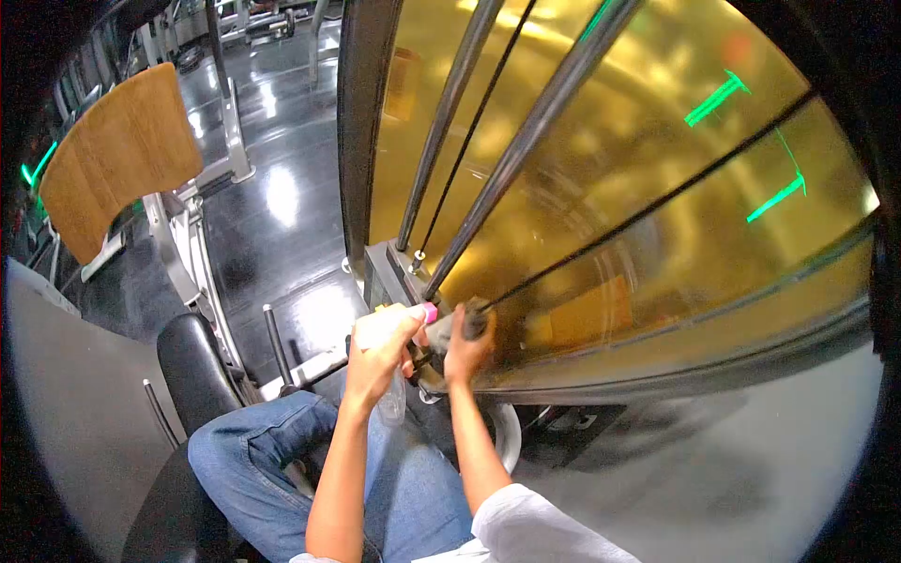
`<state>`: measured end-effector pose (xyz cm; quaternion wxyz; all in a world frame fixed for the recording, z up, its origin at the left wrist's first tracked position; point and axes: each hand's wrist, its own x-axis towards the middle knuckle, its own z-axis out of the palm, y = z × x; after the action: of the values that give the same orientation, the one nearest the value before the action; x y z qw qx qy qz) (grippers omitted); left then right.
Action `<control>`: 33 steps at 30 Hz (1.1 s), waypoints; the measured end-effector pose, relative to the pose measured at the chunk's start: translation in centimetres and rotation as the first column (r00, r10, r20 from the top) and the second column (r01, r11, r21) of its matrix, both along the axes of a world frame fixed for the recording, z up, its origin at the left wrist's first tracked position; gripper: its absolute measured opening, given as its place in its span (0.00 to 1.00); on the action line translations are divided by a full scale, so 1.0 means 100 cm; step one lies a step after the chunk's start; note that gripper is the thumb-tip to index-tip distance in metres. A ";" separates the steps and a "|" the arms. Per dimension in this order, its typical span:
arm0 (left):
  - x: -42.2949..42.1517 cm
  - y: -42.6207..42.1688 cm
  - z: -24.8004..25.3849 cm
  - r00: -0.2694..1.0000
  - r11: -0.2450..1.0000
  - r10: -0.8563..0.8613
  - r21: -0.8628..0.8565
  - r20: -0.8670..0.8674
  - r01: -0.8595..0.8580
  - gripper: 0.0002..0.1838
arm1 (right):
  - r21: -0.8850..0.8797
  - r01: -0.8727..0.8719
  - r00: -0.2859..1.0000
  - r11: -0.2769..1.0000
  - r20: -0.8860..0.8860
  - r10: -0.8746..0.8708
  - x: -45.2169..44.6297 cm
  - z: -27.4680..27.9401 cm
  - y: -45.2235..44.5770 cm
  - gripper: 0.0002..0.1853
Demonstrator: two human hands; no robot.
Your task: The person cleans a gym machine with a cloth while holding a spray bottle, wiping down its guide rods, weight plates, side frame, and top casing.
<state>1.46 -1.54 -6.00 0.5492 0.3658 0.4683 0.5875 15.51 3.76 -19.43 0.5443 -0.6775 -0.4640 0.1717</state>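
Note:
My left hand (377, 352) is closed around a clear spray bottle (392, 403). The bottle's pink nozzle (430, 312) points toward the machine, and its body hangs below my palm. Just to the right, my right hand (468, 355) is closed on a crumpled grey cloth (477, 321), which is blurred. That hand is at the lower end of a black cable (648, 214), by the machine's base. Two dark guide rods (530, 141) rise from the metal base (383, 267) in front of a shiny gold panel (601, 178).
On the left, a black padded seat (192, 361) stands near a wooden board (127, 155) on a metal frame. Several gym machines are farther back on the glossy dark floor (282, 197). My jeans-clad legs (272, 441) are beneath my arms. Green light lines reflect on the panel.

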 end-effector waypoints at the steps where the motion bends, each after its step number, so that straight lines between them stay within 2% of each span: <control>1: -0.001 0.003 -0.003 1.000 1.000 -0.013 -0.025 -0.004 0.013 0.18 | -0.005 -0.079 0.980 0.997 -0.182 0.077 0.002 -0.044 0.001 0.33; 3: -0.005 0.011 -0.012 0.998 0.999 -0.045 -0.026 -0.052 0.044 0.19 | -0.062 -0.023 0.996 0.998 -0.088 0.018 0.004 -0.113 0.000 0.32; 4: -0.006 0.015 -0.016 0.991 0.996 -0.086 -0.025 -0.105 0.084 0.19 | -0.069 -0.027 0.996 0.997 -0.083 0.021 0.004 -0.119 -0.004 0.32; 6: -0.007 0.023 -0.018 0.988 0.994 -0.109 -0.031 -0.110 0.106 0.20 | -0.227 -0.052 0.986 0.972 -0.165 0.014 0.005 -0.123 -0.007 0.30; 7: -0.007 0.027 -0.020 0.984 0.991 -0.135 -0.032 -0.119 0.132 0.21 | -0.236 -0.047 0.987 0.971 -0.158 0.009 0.008 -0.122 -0.004 0.30; 9: -0.006 0.033 -0.030 0.982 0.988 -0.150 -0.042 -0.119 0.146 0.21 | -0.189 -0.058 0.998 0.980 -0.032 0.053 0.014 -0.112 0.009 0.27; 10: -0.006 0.035 -0.030 0.981 0.988 -0.152 -0.051 -0.123 0.146 0.21 | -0.012 -0.084 0.976 0.996 -0.205 0.080 0.007 -0.084 0.012 0.27; 11: -0.005 0.038 -0.032 0.980 0.987 -0.154 -0.060 -0.127 0.148 0.22 | -0.019 -0.080 0.977 0.997 -0.199 0.074 0.003 -0.058 0.018 0.27; 13: -0.003 0.040 -0.038 0.981 0.985 -0.158 -0.084 -0.109 0.149 0.22 | 0.138 -0.003 0.968 0.990 -0.250 0.038 0.001 -0.017 0.027 0.17; 14: -0.001 0.040 -0.040 0.984 0.987 -0.148 -0.074 -0.098 0.141 0.22 | 0.130 0.005 0.969 0.992 -0.247 0.028 0.003 -0.006 0.028 0.17; 16: 0.000 0.041 -0.044 0.984 0.986 -0.152 -0.078 -0.096 0.145 0.21 | 0.309 0.005 0.963 0.951 -0.259 0.079 0.009 0.006 0.031 0.15; 17: 0.001 0.042 -0.045 0.983 0.986 -0.155 -0.081 -0.095 0.147 0.21 | 0.306 0.007 0.963 0.952 -0.258 0.076 0.007 0.002 0.030 0.15; 19: 0.000 0.042 -0.044 0.982 0.986 -0.152 -0.092 -0.113 0.142 0.22 | 0.219 0.127 0.980 0.967 -0.180 -0.088 0.000 -0.017 0.026 0.15; 20: -0.001 0.041 -0.044 0.982 0.985 -0.152 -0.099 -0.116 0.141 0.22 | 0.213 0.127 0.979 0.969 -0.183 -0.088 -0.001 -0.029 0.026 0.15; 22: -0.006 0.043 -0.046 0.975 0.980 -0.174 -0.123 -0.137 0.157 0.22 | 0.147 0.011 0.919 0.989 -0.391 0.047 -0.001 -0.063 0.027 0.16; 23: -0.008 0.044 -0.048 0.975 0.979 -0.172 -0.129 -0.142 0.154 0.22 | 0.141 0.010 0.917 0.990 -0.396 0.047 -0.002 -0.081 0.026 0.16; 25: -0.013 0.048 -0.051 0.956 0.976 -0.198 -0.135 -0.215 0.172 0.23 | -0.092 0.044 0.983 0.995 -0.175 -0.059 0.000 -0.123 0.020 0.19; 27: -0.016 0.051 -0.052 0.954 0.976 -0.198 -0.134 -0.226 0.171 0.24 | -0.115 0.020 0.985 0.993 -0.168 -0.040 0.002 -0.169 0.012 0.17; 29: -0.020 0.053 -0.054 0.952 0.977 -0.197 -0.129 -0.233 0.170 0.24 | -0.125 0.105 0.987 0.987 -0.106 -0.118 0.001 -0.188 0.008 0.18; 30: -0.021 0.055 -0.055 0.954 0.977 -0.199 -0.121 -0.222 0.176 0.24 | -0.078 0.064 0.977 0.995 -0.199 -0.079 0.002 -0.182 0.010 0.22; 31: -0.022 0.055 -0.056 0.957 0.977 -0.200 -0.111 -0.210 0.180 0.25 | -0.076 0.062 0.978 0.995 -0.193 -0.076 0.003 -0.172 0.009 0.22; 33: -0.024 0.056 -0.053 0.964 0.979 -0.189 -0.114 -0.188 0.170 0.25 | -0.173 0.049 0.980 0.984 -0.181 -0.081 0.007 -0.155 0.004 0.25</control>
<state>-0.91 4.08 -11.30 0.5680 0.4363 0.5132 0.4729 16.20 4.20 -34.97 0.5319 -0.7166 -0.3721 0.2552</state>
